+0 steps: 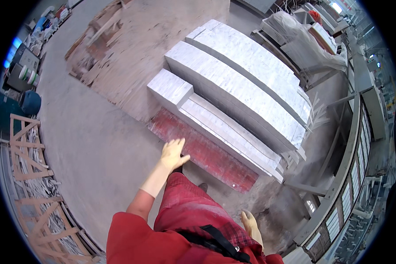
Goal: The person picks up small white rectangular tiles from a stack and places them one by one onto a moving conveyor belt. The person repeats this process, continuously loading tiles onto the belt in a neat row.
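In a pale yellow glove, my left hand [174,154] reaches out over the floor with its fingers spread, holding nothing. It is nearest to a dusty red board [202,149] lying along the front of the stone blocks. My right hand [251,225], also gloved, hangs low beside my right leg. Its fingers look curled, with a greyish patch at the tips; what they hold, if anything, is unclear. Beyond the board stand long, curved white-grey stone blocks [233,83] in parallel rows. The closest stone piece [171,88] has a raised squared end and a lower, stepped length.
Worn wooden sheeting [141,48] covers the floor at the far left of the blocks. Wooden crate frames [31,149] line the left side. A metal-framed structure [339,189] runs along the right, and plastic-wrapped goods [295,39] stand at the back right.
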Demonstrator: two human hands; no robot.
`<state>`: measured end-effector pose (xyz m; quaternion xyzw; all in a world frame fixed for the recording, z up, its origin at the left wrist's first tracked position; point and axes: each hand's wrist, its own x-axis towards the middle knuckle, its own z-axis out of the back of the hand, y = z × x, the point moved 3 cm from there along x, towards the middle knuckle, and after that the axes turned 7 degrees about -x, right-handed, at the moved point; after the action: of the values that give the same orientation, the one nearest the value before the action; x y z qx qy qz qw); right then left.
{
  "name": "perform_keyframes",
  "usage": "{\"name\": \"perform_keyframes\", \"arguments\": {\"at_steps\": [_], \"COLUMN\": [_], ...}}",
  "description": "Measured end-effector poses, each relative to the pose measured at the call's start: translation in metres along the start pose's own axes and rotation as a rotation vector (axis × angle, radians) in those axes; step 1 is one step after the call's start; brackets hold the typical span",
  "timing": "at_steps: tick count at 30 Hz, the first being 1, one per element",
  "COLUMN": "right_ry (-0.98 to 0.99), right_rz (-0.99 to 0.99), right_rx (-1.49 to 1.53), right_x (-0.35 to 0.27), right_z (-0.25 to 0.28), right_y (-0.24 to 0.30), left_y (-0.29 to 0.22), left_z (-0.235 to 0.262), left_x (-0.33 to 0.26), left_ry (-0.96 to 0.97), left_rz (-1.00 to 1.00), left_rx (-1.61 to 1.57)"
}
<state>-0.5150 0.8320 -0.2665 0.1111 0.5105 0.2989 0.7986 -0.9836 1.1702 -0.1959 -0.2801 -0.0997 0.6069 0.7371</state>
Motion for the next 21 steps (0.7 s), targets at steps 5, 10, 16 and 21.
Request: {"name": "perform_keyframes", "arguments": {"at_steps": [5, 10, 16, 21], "right_ry": [-0.06, 0.029, 0.049, 0.006], "right_rz": [-0.286, -0.455, -0.377, -0.288], "right_rx": [0.089, 0.122, 0.175, 0.126], "right_x": [-0.043, -0.082, -0.042, -0.006], "right_z": [-0.023, -0.07, -0.102, -0.104], "right_y": [0.043, 0.148, 0.246, 0.301], "left_y": [0.054, 0.077, 0.088, 0.08], "left_z": [0.038, 0.062, 0.061, 0.056], "left_x": [0.18, 0.327, 0.416, 0.429], "left_ry": [-0.193, -0.114, -0.034, 0.01], "left_rz": [0.054, 0.035, -0.011, -0.06], "left_rx": [0.101, 0.216, 0.428, 0.462]}}
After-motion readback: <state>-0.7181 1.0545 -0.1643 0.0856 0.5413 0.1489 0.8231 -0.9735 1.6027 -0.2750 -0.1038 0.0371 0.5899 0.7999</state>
